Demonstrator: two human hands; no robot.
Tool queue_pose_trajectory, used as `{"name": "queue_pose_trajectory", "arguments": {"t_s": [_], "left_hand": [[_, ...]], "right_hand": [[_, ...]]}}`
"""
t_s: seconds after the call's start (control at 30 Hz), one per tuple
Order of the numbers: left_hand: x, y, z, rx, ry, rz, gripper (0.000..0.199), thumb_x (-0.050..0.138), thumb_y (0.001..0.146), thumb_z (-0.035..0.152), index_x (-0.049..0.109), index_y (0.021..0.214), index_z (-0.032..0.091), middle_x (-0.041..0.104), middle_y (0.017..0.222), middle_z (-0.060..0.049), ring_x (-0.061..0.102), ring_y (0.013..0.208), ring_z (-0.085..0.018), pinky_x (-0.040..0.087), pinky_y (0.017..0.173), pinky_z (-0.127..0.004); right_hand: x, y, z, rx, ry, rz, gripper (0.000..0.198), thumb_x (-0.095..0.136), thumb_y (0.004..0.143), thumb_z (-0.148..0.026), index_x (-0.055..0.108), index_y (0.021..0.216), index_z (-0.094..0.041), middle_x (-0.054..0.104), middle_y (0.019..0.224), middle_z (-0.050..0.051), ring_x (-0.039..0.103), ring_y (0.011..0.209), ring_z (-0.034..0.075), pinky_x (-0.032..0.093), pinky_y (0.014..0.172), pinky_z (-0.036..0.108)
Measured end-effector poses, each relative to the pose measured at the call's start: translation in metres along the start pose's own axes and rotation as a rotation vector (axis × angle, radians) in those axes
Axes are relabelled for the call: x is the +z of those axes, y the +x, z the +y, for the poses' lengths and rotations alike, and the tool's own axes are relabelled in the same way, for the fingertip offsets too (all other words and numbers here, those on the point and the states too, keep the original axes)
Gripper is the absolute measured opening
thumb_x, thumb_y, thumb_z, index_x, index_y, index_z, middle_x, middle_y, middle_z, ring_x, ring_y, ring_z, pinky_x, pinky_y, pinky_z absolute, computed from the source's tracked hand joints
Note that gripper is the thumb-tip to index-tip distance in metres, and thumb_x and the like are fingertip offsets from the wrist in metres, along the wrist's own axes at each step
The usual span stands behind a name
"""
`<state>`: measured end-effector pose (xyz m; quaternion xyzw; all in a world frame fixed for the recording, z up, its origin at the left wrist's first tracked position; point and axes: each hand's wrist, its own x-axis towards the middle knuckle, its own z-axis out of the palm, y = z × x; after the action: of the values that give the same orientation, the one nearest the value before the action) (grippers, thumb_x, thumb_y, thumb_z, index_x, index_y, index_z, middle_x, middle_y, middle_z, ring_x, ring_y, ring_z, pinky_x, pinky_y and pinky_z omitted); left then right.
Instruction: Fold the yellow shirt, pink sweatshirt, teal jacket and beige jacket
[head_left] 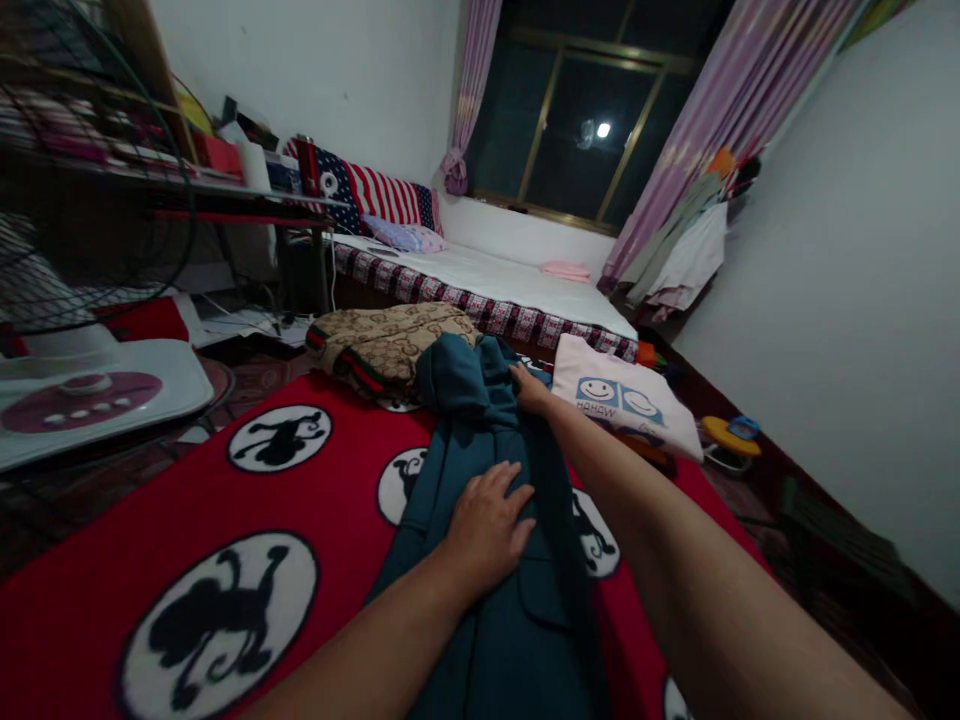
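Note:
A dark teal hooded jacket (480,450) lies in a long narrow shape on the red blanket (360,480), its bunched hood at the far end. My left hand (487,525) rests flat on the middle of the jacket, fingers spread. Farther off, my right hand (534,390) is at the jacket's right edge beside the hood, its fingers closed on the cloth and partly hidden. Beyond the hood to the left is a folded brown patterned garment (390,340) with green and red stripes. On the right lies a folded pale pink shirt (622,395) with smiley faces.
A fan (67,340) with a white base stands at the left, close to a cluttered desk (247,195). Behind is a bed (480,270) under a curtained window (592,140). Clothes (690,245) hang at the right wall above a yellow stool (727,437).

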<state>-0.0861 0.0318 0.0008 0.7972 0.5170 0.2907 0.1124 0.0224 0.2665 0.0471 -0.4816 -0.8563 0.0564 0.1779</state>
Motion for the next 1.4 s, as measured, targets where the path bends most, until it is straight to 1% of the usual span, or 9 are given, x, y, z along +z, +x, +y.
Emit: {"name": "queue_pose_trajectory", "arguments": {"t_s": [0.1,0.23,0.4,0.57,0.77,0.9,1.07,1.17,1.4], "left_hand": [[-0.001,0.0,-0.004,0.045,-0.001,0.022,0.037,0.059,0.085,0.028,0.062,0.121,0.022,0.048,0.141,-0.009,0.04,0.132,-0.027,0.036,0.106,-0.046],[0.0,0.004,-0.011,0.117,-0.052,0.063,0.033,0.06,0.085,0.026,0.065,0.116,0.019,0.053,0.135,-0.011,0.045,0.127,-0.026,0.039,0.105,-0.043],[-0.003,0.006,-0.013,0.086,-0.144,0.169,0.033,0.061,0.083,0.015,0.065,0.115,0.015,0.054,0.13,-0.013,0.048,0.123,-0.024,0.039,0.107,-0.039],[-0.023,-0.021,-0.016,0.134,-0.133,0.13,0.034,0.062,0.08,0.01,0.065,0.114,0.017,0.051,0.133,-0.013,0.047,0.126,-0.027,0.038,0.107,-0.046],[-0.088,-0.103,-0.053,0.274,-0.077,-0.159,0.046,0.046,0.08,-0.004,0.066,0.112,0.021,0.047,0.139,-0.01,0.045,0.129,-0.023,0.039,0.106,-0.042],[-0.13,-0.143,-0.064,0.283,-0.001,-0.357,0.065,0.048,0.078,-0.004,0.052,0.133,0.03,0.034,0.151,-0.007,0.03,0.14,-0.025,0.033,0.11,-0.046],[-0.132,-0.144,-0.047,0.379,0.067,-0.433,0.072,0.06,0.08,0.012,0.036,0.144,0.034,0.022,0.157,-0.005,0.014,0.144,-0.03,0.024,0.113,-0.054],[-0.121,-0.133,-0.036,0.459,0.048,-0.492,0.067,0.064,0.078,0.018,0.043,0.14,0.035,0.027,0.155,-0.003,0.012,0.144,-0.033,0.016,0.113,-0.059],[-0.151,-0.131,-0.006,0.357,-0.28,-0.556,0.036,0.056,0.088,0.027,0.061,0.124,0.028,0.058,0.133,-0.005,0.049,0.128,-0.025,0.036,0.109,-0.039]], "right_hand": [[-0.009,-0.041,-0.008,-0.035,0.033,0.109,0.062,0.049,0.072,-0.001,0.048,0.133,-0.011,0.039,0.147,0.015,0.037,0.136,0.022,0.031,0.112,0.037],[-0.016,-0.144,-0.024,-0.219,0.183,0.268,0.05,0.044,0.074,-0.003,0.058,0.12,-0.019,0.053,0.134,0.011,0.049,0.126,0.021,0.037,0.109,0.04],[-0.022,-0.268,-0.054,-0.244,0.273,0.177,0.05,0.04,0.078,-0.001,0.058,0.119,-0.023,0.054,0.132,0.008,0.051,0.123,0.02,0.042,0.104,0.042],[-0.027,-0.329,-0.069,-0.252,0.257,0.074,0.064,0.035,0.078,0.004,0.05,0.133,-0.027,0.041,0.146,0.006,0.039,0.135,0.019,0.038,0.109,0.044],[-0.039,-0.353,-0.066,-0.388,0.07,-0.106,0.059,0.032,0.091,-0.003,0.04,0.142,-0.031,0.029,0.155,0.004,0.027,0.141,0.019,0.035,0.111,0.044],[-0.045,-0.35,-0.072,-0.455,0.01,-0.155,0.058,0.038,0.092,-0.008,0.036,0.144,-0.032,0.029,0.154,0.004,0.022,0.143,0.02,0.027,0.114,0.049],[-0.036,-0.334,-0.089,-0.433,0.021,-0.248,0.058,0.047,0.09,-0.018,0.036,0.144,-0.033,0.025,0.155,0.005,0.019,0.143,0.024,0.016,0.114,0.057],[-0.031,-0.325,-0.096,-0.383,0.103,-0.283,0.051,0.046,0.09,-0.02,0.045,0.139,-0.034,0.033,0.152,0.005,0.024,0.142,0.025,0.01,0.113,0.061],[-0.071,-0.329,-0.12,-0.321,0.39,-0.216,0.037,0.047,0.091,-0.025,0.06,0.125,-0.031,0.059,0.133,0.004,0.045,0.131,0.023,0.021,0.113,0.054]]}}
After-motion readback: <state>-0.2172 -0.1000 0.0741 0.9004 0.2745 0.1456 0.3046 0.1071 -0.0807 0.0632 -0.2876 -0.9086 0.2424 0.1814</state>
